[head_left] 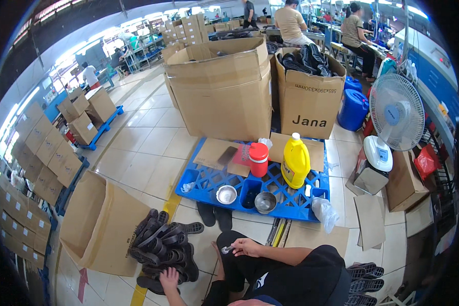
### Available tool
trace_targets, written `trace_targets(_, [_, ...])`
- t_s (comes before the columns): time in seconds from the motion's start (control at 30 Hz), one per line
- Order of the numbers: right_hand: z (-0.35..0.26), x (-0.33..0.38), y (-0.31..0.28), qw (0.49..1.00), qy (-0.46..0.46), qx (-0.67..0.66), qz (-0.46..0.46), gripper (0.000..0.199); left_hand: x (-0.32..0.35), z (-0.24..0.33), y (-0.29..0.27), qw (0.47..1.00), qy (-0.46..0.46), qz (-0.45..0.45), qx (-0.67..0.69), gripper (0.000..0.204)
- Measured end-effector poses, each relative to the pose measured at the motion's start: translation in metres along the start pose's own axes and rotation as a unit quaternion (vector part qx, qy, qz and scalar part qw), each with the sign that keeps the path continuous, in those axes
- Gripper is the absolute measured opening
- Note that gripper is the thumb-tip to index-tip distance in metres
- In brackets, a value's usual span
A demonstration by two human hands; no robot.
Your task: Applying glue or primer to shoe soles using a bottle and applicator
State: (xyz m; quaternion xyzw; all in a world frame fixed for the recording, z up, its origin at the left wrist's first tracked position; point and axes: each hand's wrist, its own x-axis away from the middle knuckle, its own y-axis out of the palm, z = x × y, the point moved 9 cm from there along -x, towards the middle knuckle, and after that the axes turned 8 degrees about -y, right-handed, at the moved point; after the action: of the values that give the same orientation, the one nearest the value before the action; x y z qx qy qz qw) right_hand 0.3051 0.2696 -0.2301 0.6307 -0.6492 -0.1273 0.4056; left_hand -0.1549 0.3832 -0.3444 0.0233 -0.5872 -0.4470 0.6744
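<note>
A heap of dark shoe soles (pixel 160 239) lies on the tiled floor to my left. My left hand (pixel 169 278) is at its near edge, fingers spread, by a dark sole (pixel 150 284); whether it touches that sole I cannot tell. Over my bent knee, my right hand (pixel 246 248) is closed in a pinch. A small pale shape shows at its fingertips, too small to name. More dark soles (pixel 364 284) lie in a row on the floor to my right.
Ahead, a blue plastic pallet (pixel 214 178) bears a red jug (pixel 258 160), a yellow bottle (pixel 296 163) and metal bowls (pixel 265 202). Tall cardboard boxes (pixel 222 97) stand behind it. An open carton (pixel 99 224) is left of the heap; a fan (pixel 397 112) stands right.
</note>
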Motion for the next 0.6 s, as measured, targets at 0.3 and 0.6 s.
trace_targets(0.3, [0.001, 0.003, 0.014, 0.999, 0.024, 0.023, -0.005, 0.012, -0.009, -0.021, -0.150, 0.966, 0.135, -0.027, -0.217, 0.056])
trace_targets(0.6, [0.005, -0.004, 0.011, 0.998, 0.017, 0.056, -0.003, 0.012, 0.029, 0.086, -0.105, 0.866, 0.336, 0.094, -0.359, 0.053])
